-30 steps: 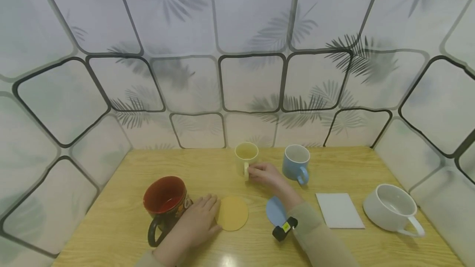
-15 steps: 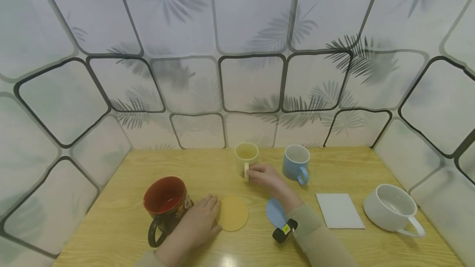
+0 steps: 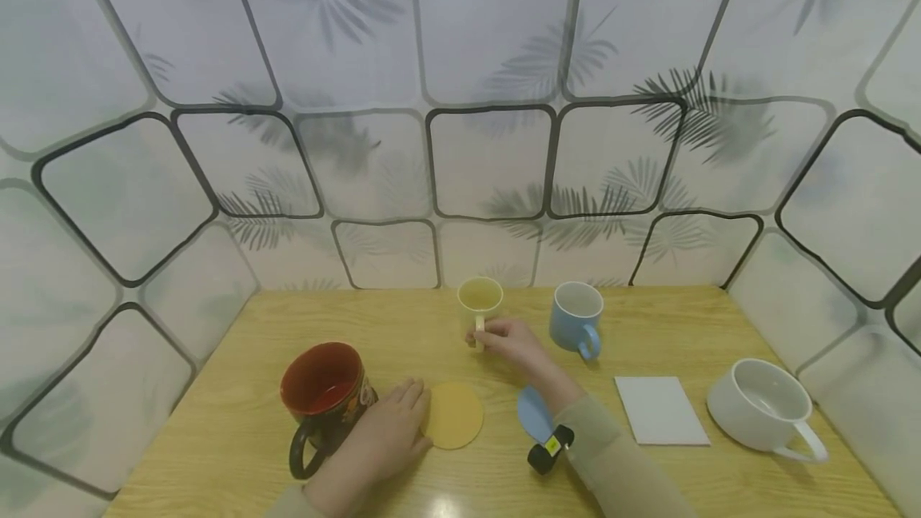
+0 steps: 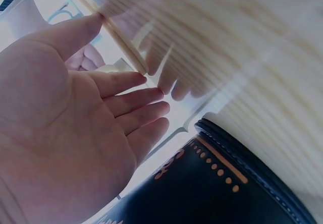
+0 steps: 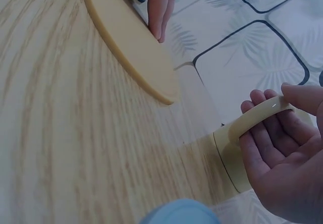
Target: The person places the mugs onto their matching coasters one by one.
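A small yellow mug (image 3: 480,298) stands at the back of the table with its handle toward me. My right hand (image 3: 512,344) grips that handle (image 5: 262,114), with fingers curled through it and the thumb on top. My left hand (image 3: 392,430) rests with straight fingers on the table, between a large dark mug with a red inside (image 3: 324,382) and a round yellow coaster (image 3: 453,416). Its fingertips lie close to the coaster's edge. The wrist and forearm partly cover the dark mug's side. In the left wrist view the palm (image 4: 75,118) shows no object in it.
A blue mug (image 3: 576,318) stands right of the yellow one. Partly under my right forearm lies a round blue coaster (image 3: 534,414). Farther right are a white square coaster (image 3: 662,411) and a wide white mug (image 3: 759,406). Patterned curtain (image 3: 489,166) surrounds the table.
My right fingers have passed through the yellow mug's handle and now show on its left side. The mug and my left hand stay in place.
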Motion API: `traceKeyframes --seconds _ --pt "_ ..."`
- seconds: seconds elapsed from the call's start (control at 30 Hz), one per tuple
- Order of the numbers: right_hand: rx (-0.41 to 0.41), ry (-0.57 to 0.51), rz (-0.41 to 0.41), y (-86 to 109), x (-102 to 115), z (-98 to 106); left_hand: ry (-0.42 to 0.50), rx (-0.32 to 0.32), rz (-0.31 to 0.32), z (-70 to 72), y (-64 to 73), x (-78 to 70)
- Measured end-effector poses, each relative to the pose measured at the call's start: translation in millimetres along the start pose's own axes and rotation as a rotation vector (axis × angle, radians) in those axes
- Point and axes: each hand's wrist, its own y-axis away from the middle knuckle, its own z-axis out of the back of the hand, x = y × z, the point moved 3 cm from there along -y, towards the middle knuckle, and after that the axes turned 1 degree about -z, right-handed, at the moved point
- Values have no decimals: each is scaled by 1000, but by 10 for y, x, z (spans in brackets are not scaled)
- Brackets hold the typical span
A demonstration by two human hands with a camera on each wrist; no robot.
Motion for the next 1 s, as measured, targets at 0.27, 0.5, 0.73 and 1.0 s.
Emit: traceKeyframes --seconds 0.27,0.5,0.73,1.0 --pt "-51 58 -18 -64 -47 -2 -3 -4 -3 -1 2 12" --pt "-61 37 1 -80 -70 -13 1 1 0 -6 7 4" --pt "-73 33 11 -60 -71 -16 4 10 7 7 12 -16" --pt "-98 19 12 -60 -71 -32 -11 9 11 -13 4 3"
